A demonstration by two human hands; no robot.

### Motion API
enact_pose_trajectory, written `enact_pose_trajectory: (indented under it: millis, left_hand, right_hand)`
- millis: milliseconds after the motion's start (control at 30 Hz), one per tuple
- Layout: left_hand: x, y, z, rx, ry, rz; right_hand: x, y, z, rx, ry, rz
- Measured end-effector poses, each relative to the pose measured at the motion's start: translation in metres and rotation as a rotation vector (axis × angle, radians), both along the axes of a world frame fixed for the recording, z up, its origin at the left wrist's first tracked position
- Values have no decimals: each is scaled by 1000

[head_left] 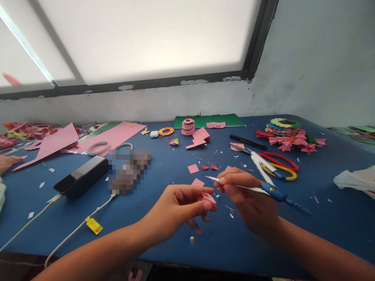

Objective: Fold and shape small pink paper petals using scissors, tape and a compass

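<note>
Between thumb and fingers, my left hand (178,205) pinches a small folded piece of pink paper (209,199). My right hand (249,199) grips a white drawing compass with a blue head (274,191). Its pointed tip aims left, just above and apart from the pink piece. Behind my hands lie a pink paper square (193,168) and small folded red-pink pieces (213,167). Another pink square (198,182) is partly covered by my left fingers. A small pale bead-like thing (192,240) rests below my left hand.
Scissors (278,166) and a black pen (248,141) lie right of centre, near a pile of paper flowers (293,136). A black power bank (82,175), cables and pink sheets (114,136) occupy the left. Another person's hand (8,163) shows at the left edge. Paper scraps dot the blue table (164,166).
</note>
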State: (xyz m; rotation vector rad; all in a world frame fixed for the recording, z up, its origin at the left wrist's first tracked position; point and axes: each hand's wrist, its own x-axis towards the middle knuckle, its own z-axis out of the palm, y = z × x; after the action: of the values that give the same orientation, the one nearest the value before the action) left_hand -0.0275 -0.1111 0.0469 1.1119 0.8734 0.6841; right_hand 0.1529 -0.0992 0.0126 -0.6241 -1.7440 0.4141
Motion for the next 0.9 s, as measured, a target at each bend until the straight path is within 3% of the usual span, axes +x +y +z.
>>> enact_pose_trajectory:
  millis: [133,300,467,900]
  left_hand:
    - [-1,0,0,40,-6,-12]
    - [-3,0,1,91,19,11]
    - [-4,-1,4,124,48,20]
    - [-6,-1,0,84,-84,30]
  right_hand:
    - [0,0,5,-56,30,-35]
    - [5,-6,13,28,110,79]
    - [9,-11,18,115,-40,183]
    - [6,-13,25,251,-131,134]
